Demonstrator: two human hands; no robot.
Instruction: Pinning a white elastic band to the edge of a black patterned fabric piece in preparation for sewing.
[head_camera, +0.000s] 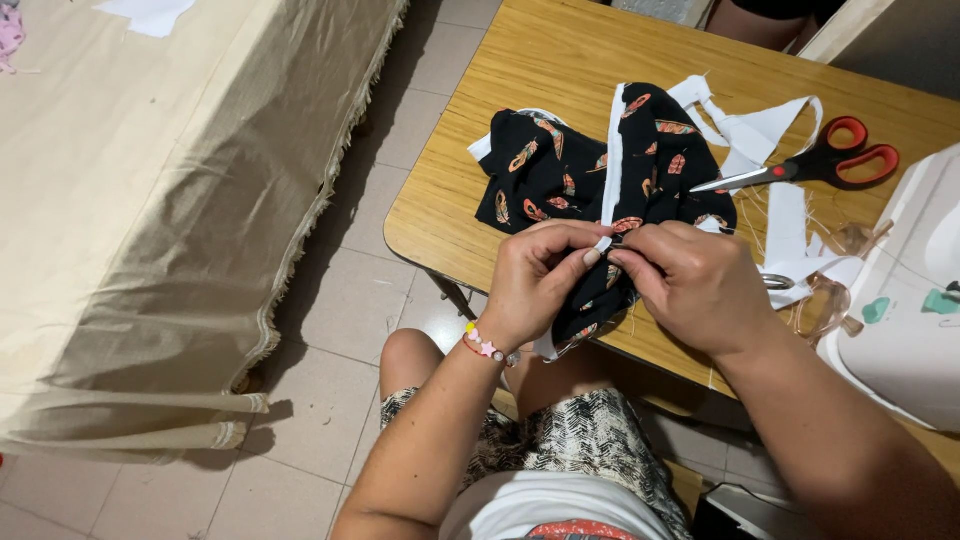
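Note:
A black fabric piece (560, 170) with an orange feather print lies on the wooden table (560, 60), a white strip (612, 150) running along its middle. My left hand (540, 280) and my right hand (690, 285) meet at the near edge of the fabric. Both pinch the end of the white strip and the black cloth between thumb and fingertips. A bead bracelet sits on my left wrist.
Red-handled scissors (820, 160) lie on white fabric scraps (760, 130) at the right. A white sewing machine (910, 300) stands at the far right. A bed with a beige cover (150, 200) fills the left, across a tiled floor gap.

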